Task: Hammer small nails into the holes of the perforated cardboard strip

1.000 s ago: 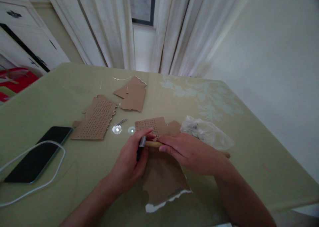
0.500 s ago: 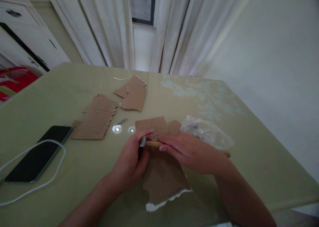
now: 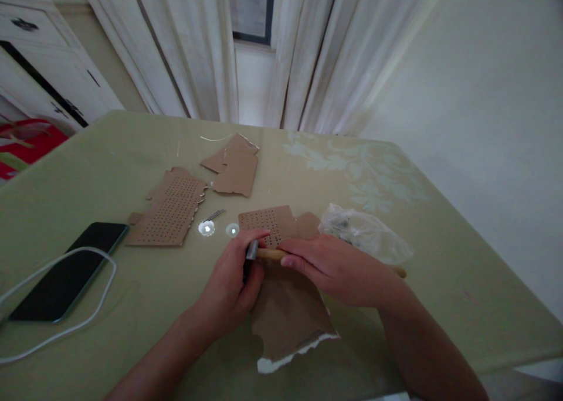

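Note:
My left hand [image 3: 233, 286] is closed round the metal head [image 3: 251, 250] of a small tool, thumb and fingers pinched on it. My right hand [image 3: 338, 269] lies over the tool's wooden handle [image 3: 270, 254], fingers curled on it; the handle's far end shows at the right wrist. Both hands rest on a torn piece of brown cardboard [image 3: 288, 316]. Just beyond the fingers lies a cardboard piece punched with rows of holes [image 3: 268, 220].
A larger punched cardboard sheet [image 3: 169, 210] and plain scraps [image 3: 235, 169] lie farther back. Two shiny discs [image 3: 206, 228] and small nails sit between them. A clear plastic bag [image 3: 365, 234] is at the right, a dark phone [image 3: 65, 272] with a white cable [image 3: 61, 330] at the left.

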The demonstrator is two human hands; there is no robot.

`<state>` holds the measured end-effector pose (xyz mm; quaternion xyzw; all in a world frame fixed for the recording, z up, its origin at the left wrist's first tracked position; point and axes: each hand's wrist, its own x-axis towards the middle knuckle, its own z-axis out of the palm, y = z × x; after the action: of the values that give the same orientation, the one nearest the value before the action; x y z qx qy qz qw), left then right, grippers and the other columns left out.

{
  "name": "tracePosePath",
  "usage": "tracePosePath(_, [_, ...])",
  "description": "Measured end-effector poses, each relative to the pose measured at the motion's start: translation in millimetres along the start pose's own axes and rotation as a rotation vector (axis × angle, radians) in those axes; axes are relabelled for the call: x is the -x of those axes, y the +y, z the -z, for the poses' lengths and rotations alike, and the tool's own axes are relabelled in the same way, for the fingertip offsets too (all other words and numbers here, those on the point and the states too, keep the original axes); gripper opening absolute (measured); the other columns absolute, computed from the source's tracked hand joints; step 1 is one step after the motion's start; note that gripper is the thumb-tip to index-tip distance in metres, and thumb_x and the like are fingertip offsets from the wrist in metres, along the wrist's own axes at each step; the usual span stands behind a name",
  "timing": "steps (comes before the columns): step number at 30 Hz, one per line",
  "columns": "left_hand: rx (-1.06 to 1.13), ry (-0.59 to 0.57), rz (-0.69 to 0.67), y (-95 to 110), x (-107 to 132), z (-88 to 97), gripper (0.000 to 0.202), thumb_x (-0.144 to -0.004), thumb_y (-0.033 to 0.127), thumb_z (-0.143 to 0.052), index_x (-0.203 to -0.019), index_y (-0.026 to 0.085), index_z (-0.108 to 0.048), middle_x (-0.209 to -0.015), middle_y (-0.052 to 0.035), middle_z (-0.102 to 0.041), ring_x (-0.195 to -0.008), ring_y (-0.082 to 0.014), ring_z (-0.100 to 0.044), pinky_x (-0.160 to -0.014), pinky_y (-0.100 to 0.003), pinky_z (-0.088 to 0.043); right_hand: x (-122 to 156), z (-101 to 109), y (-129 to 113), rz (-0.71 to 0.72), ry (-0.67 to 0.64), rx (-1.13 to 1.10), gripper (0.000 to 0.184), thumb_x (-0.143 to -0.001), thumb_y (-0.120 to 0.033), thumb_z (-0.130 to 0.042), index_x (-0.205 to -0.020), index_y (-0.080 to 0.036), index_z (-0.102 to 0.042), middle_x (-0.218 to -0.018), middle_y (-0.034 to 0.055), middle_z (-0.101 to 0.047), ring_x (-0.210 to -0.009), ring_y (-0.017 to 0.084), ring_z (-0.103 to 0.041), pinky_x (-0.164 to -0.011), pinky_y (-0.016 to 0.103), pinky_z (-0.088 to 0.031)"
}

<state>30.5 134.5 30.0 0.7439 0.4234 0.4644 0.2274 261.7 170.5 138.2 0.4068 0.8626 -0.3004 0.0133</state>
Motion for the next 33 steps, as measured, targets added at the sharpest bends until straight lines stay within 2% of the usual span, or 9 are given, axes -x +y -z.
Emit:
tracePosePath(5, [0.013,-0.003,0.006,-0.5,0.2,-0.3,0.055,-0.099,0.005,-0.056,-0.148,0.029,-0.053,-0.118,-0.0057,-0.068,-0.105,-0.0205,-0.07,-0.097,-0.034,-0.06,0.0,1.6,-0.8,-0.003,-0.004,0.014,0.034,-0.122,-0.038,-0.046,-0.124,-0.02,-0.075,-0.109,0.007,-0.084,-0.092,0.025,-0.073,-0.084,0.037,-0.046])
tracePosePath(14, [-0.002,-0.008,0.002,-0.4,-1.3,-0.9,0.054,-0.098,0.005,-0.056,-0.147,0.028,-0.052,-0.117,-0.0054,-0.067,-0.104,-0.02,-0.069,-0.095,-0.033,-0.061,0.2,-0.7,1.4,0.014,-0.001,0.005,0.034,-0.122,-0.038,-0.047,-0.126,-0.02,-0.075,-0.114,0.0074,-0.084,-0.096,0.025,-0.074,-0.087,0.038,-0.047])
tracePosePath(26, [0.007,-0.007,0.009,0.2,-0.8,-1.5,0.054,-0.099,0.006,-0.056,-0.147,0.029,-0.053,-0.117,-0.0055,-0.068,-0.102,-0.0204,-0.069,-0.094,-0.034,-0.061,-0.6,0.8,0.6,0.014,-0.002,-0.012,0.033,-0.122,-0.037,-0.047,-0.117,-0.019,-0.075,-0.106,0.0066,-0.083,-0.091,0.024,-0.073,-0.084,0.036,-0.046])
tracePosePath(33, [-0.005,0.0,0.001,-0.5,-0.5,-0.9,0.054,-0.098,0.006,-0.057,-0.147,0.028,-0.053,-0.118,-0.0064,-0.069,-0.106,-0.0215,-0.071,-0.096,-0.036,-0.062,0.3,-0.3,1.0,0.009,0.005,-0.011,0.033,-0.122,-0.038,-0.048,-0.124,-0.02,-0.076,-0.111,0.0072,-0.084,-0.095,0.025,-0.074,-0.087,0.038,-0.047])
